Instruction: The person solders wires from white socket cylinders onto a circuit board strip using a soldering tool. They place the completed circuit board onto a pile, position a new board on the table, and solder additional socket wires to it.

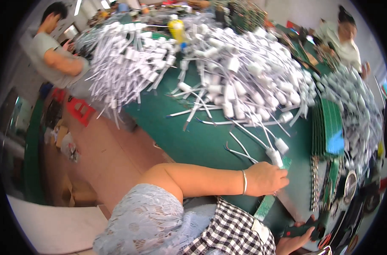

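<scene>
My left hand (265,179), with a white bracelet at the wrist, is closed with its fingertips bent down over a narrow green circuit board strip (265,207). Whatever it pinches is hidden under the fingers. Just beyond the knuckles lie white cylindrical lamp holders (282,145) with white cables. At the lower right, my right hand (299,241) is wrapped round a dark object with a red spot (292,231); its kind cannot be made out.
A large heap of white corded lamp holders (248,72) covers the green table (168,127), with another bundle (125,59) at far left. Stacked green boards (327,127) and wire tools stand right. A yellow bottle (175,29) is behind. Two people sit across; a red stool (79,111) stands left.
</scene>
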The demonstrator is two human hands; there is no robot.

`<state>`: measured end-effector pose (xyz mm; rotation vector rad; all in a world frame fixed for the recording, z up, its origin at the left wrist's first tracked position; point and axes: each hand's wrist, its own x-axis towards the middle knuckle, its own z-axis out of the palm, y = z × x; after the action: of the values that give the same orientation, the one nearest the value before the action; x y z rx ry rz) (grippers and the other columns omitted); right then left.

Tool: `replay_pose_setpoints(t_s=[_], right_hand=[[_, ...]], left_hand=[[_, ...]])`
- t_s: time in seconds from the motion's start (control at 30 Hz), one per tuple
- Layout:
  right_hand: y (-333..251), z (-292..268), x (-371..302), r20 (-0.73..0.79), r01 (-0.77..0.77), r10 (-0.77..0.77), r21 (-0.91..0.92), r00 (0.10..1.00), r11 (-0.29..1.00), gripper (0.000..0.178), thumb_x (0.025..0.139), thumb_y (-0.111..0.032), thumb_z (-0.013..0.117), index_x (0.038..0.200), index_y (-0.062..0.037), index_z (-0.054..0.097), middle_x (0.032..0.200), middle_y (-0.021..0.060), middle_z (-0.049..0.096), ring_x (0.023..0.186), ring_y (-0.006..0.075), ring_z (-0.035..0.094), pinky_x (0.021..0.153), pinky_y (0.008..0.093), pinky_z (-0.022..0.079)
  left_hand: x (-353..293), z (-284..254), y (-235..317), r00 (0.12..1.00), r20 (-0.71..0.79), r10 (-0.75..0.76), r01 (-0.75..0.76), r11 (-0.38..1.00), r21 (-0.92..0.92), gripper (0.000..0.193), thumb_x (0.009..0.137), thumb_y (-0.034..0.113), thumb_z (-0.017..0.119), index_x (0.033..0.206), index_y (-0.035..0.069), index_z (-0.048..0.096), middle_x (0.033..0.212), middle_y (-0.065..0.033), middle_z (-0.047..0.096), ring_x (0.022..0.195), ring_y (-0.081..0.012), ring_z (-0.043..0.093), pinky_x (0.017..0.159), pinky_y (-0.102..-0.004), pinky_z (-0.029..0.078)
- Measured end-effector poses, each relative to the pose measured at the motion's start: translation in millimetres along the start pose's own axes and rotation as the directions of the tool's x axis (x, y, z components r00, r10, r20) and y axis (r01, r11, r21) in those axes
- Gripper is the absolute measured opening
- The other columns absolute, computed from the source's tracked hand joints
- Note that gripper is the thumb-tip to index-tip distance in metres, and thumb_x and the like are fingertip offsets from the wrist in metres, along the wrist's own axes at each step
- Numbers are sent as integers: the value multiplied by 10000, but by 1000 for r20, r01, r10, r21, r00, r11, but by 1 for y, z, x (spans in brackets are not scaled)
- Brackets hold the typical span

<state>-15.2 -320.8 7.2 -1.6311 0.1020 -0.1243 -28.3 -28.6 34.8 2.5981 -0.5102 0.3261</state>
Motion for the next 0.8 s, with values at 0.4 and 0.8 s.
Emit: replay_pose_setpoints(t_s=[0.4,0.8], right_hand=[[1,21,8,-8,-13,19,480,1000,877,450,925,-219,513,1293,-18,350,1186,200,530,646,205,588,555,318,488],[1,17,9,33,32,-51,427,998,904,490,908,-266,546,1279,1,370,1183,201,534,644,209,591,563,320,479]], left_hand=[[29,-4,-2,970,241,14,-37,995,92,359,663,145,723,999,93,605,916,-36,584,763,-215,613,625,-338,506],[40,-56,1,997,57,-55,47,990,136,377,735,165,680,1078,86,545,922,-96,576,847,-290,595,702,-378,488]])
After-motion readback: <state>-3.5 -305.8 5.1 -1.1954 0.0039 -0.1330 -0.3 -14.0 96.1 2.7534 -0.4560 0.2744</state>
